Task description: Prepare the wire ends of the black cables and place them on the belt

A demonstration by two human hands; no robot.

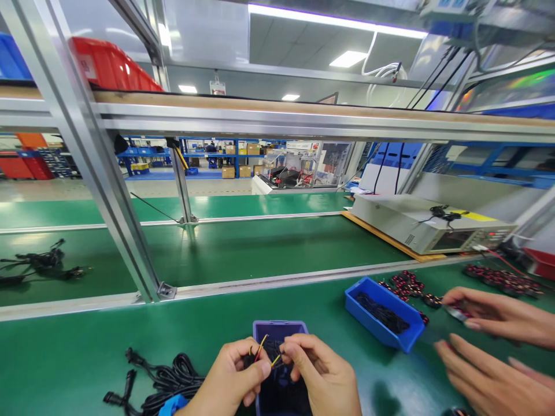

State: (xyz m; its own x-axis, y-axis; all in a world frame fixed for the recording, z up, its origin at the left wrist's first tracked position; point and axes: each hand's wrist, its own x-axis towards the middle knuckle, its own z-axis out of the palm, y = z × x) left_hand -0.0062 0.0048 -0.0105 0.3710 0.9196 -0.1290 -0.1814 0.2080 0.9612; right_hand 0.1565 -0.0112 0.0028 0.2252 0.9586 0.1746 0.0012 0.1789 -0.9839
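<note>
At the near edge of the green surface (87,346), we hold both hands over a purple bin (280,330). Our left hand (229,378) and right hand (323,378) each pinch one side of a small black wired part (266,353) between thumb and forefinger. Its red and yellow leads project upward between the fingertips. The wired part is just above the open top of the purple bin, which holds more dark parts.

Left of our left hand, a coiled black cable bundle (169,381) lies on the surface. To the right, a blue bin (373,326) contains black parts, with dark toroid coils (407,284) just behind it. A co-worker's two hands enter from the right edge: the upper hand (498,315) pinches a small item, and the lower hand (485,381) lies loosely spread on the surface. A grey test instrument (429,222) stands further back.
</note>
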